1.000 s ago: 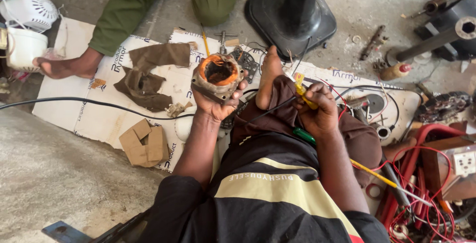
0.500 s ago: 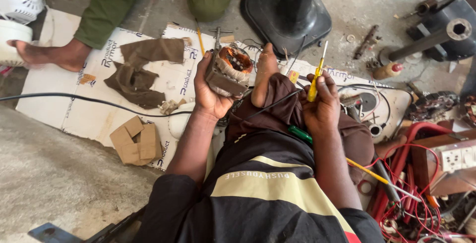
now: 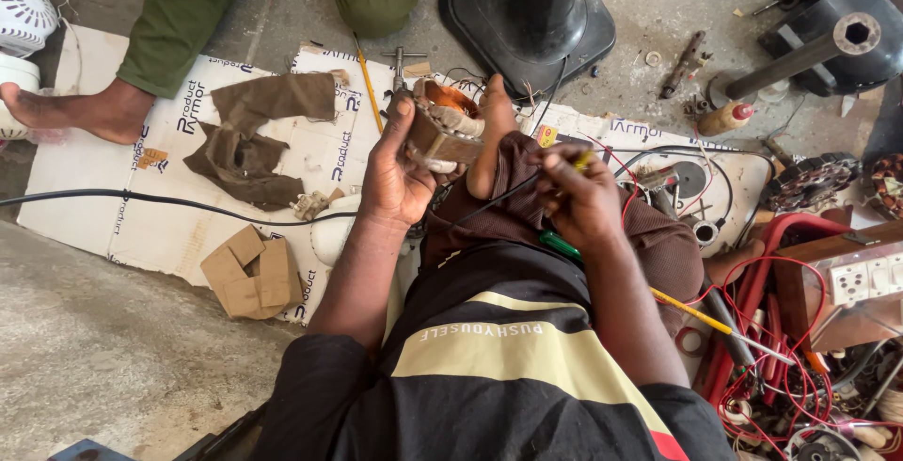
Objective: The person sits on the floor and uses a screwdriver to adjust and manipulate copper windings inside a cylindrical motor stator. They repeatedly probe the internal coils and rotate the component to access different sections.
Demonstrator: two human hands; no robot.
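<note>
Left hand (image 3: 400,179) fingers remain clamped around the motor stator (image 3: 444,122); right hand (image 3: 578,199) has lowered, fingers pinching a yellow-handled screwdriver (image 3: 581,158) just beside it.

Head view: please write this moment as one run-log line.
left hand: holds motor stator | right hand: grips yellow tool | green screwdriver: on lap

A grey concrete floor (image 3: 113,367) carries a flattened white cardboard sheet (image 3: 103,207). On the sheet lie a brown rag (image 3: 249,136) and a folded cardboard scrap (image 3: 252,273). A black fan base (image 3: 527,9) stands on the floor.
</note>
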